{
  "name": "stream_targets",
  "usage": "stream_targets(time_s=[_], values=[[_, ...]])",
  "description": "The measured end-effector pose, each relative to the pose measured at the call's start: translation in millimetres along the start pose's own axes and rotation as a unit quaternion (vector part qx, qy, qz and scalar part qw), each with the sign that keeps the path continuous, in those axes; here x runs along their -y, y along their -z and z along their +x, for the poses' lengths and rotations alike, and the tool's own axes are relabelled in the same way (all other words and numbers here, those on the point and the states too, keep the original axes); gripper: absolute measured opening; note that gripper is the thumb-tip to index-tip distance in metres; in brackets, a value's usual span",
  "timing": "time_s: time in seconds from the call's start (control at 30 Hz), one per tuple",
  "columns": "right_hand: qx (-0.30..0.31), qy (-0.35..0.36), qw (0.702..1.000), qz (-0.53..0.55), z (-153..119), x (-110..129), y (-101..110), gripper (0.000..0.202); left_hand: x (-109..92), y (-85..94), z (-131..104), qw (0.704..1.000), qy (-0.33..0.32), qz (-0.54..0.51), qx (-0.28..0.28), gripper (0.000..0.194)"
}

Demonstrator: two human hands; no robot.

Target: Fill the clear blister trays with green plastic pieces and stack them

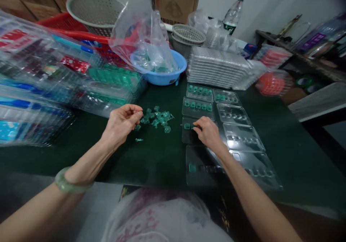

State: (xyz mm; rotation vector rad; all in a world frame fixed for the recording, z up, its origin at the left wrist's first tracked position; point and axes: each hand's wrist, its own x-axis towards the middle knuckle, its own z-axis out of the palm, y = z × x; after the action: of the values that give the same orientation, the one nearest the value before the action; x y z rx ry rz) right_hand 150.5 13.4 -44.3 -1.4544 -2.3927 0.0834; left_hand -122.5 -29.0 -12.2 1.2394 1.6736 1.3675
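Loose translucent green plastic pieces (pixel 161 117) lie in a scattered pile on the dark green table (pixel 159 155). Just left of that pile is my left hand (pixel 123 121), thumb and fingers pinched together; whatever is between them is too small to make out. My right hand (pixel 207 132) is over a clear plastic tray (pixel 186 137), its fingertips closed on a small green piece (pixel 193 126) beside another green piece (pixel 187 126) seated in the tray. Two trays behind it (pixel 198 106) hold rows of green pieces. A nearer tray (pixel 200 177) has one green piece at its left end.
More clear trays (pixel 243 137) form a column on the right. Behind them rises a stack of clear trays (pixel 218 69). A blue basin (pixel 162 77) with a plastic bag (pixel 151 44) stands at the back. Packaged goods (pixel 40 69) are piled at left, by a red basket (pixel 100 49).
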Motion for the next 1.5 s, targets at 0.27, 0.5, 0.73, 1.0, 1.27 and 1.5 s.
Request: stream_targets(time_s=[0.27, 0.5, 0.73, 1.0, 1.27, 1.5], values=[[0.064, 0.025, 0.994, -0.083, 3, 17, 25, 0.033, 8, 0.6, 10, 0.947, -0.149, 0.252, 0.132, 0.022], [0.000, 0.041, 0.988, 0.146, 3, 57, 25, 0.029, 11, -18.3, 11, 0.913, -0.164, 0.327, 0.181, 0.018], [0.003, -0.035, 0.929, 0.368, 8, 84, 5, 0.027, 1, -12.0, 9, 0.955, -0.127, 0.206, 0.172, 0.009], [0.011, -0.048, 0.843, 0.535, 14, 107, -1, 0.018, -30, -9.2, -21, 0.969, 0.000, -0.054, 0.241, 0.018], [0.063, -0.077, 0.771, 0.629, 16, 100, 8, 0.021, -14, 1.9, -26, 0.946, 0.067, -0.221, 0.229, 0.022], [0.000, 0.015, 0.969, 0.248, 2, 106, -5, 0.025, -7, 15.3, -21, 0.941, 0.119, -0.279, 0.149, 0.023]])
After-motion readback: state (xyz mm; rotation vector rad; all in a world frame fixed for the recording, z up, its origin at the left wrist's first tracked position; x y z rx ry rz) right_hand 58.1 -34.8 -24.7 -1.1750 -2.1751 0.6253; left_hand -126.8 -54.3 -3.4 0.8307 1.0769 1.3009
